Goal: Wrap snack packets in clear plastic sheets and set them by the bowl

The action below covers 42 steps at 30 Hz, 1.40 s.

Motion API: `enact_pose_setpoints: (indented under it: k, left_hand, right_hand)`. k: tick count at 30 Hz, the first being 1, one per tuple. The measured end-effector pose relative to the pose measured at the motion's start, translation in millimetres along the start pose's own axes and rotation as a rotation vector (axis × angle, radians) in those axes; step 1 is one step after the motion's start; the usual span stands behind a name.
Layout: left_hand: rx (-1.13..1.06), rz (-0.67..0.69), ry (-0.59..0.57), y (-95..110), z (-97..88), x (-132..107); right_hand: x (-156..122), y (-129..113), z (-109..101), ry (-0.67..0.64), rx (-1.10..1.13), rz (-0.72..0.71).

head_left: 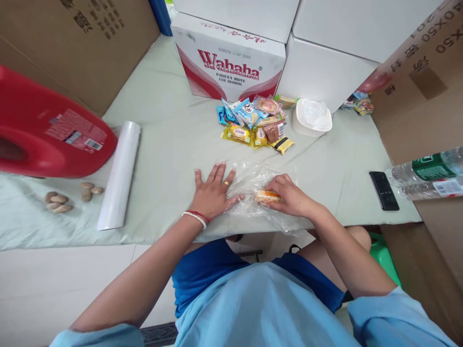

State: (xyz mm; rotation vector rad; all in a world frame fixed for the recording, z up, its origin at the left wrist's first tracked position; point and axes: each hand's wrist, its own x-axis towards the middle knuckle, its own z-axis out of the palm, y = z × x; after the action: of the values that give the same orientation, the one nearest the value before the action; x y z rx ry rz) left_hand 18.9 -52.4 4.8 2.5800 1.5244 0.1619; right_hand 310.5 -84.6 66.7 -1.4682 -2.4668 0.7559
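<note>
A sheet of clear plastic film lies crinkled near the front edge of the cloth-covered table. Flat on the film's left side and the cloth rests my left hand, fingers spread, with a ring and wrist bracelets. My right hand is closed round a small orange-and-cream snack, which it holds down on the film; the palm hides part of it. Just beyond my hands is a pile of wrapped snacks in blue, yellow, pink and brown packets. A white plastic tub stands right of the pile.
Left are a white roll of film, several brown stones and a red jug. A Wahaha carton stands behind the snacks. At right lie a black phone and plastic bottles. Cardboard boxes flank the table.
</note>
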Motion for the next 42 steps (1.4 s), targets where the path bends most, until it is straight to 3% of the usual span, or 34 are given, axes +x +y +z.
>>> enact_pose_setpoints:
  k: [3, 6, 9, 13, 15, 20, 25, 33, 37, 40, 42]
  left_hand:
    - [0.006, 0.004, 0.001, -1, 1.5, 0]
    - [0.006, 0.006, 0.002, -1, 2.0, 1]
    - [-0.008, 0.002, 0.003, 0, 0.2, 1]
    - [-0.046, -0.022, -0.004, 2, -3.7, 1]
    - [-0.057, -0.037, -0.011, 3, -4.7, 1]
    - [-0.058, -0.069, -0.011, 3, -3.3, 3]
    - [-0.07, -0.085, -0.003, 3, -2.3, 4]
    - [-0.103, -0.118, 0.016, 2, -1.4, 6]
    - [-0.095, -0.178, 0.137, 2, -5.0, 0]
    - [-0.078, -0.051, 0.196, 2, -8.0, -9]
    - [-0.112, 0.143, 0.088, 0, -8.0, -13]
  right_hand:
    - [-5, -2, -6, 0.085, 0.053, 0.117]
    - [-1, 0, -11, 0.271, 0.024, 0.263]
    - [11, -3, -3, 0.36, -0.056, 0.203]
    - [13, -12, 25, 0.209, -0.138, -0.036]
    - [7, -13, 37, 0.15, -0.117, -0.081]
    - [-4, -9, 48, 0.209, -0.021, -0.039]
    - [2, -13, 50, 0.231, 0.006, -0.118]
    - [5, -9, 52, 0.238, 0.061, -0.056]
    - [7, -8, 53, 0.211, 0.042, -0.032]
    - [8, -9, 55, 0.22, 0.028, -0.028]
    - [9, -8, 57, 0.231, 0.036, -0.048]
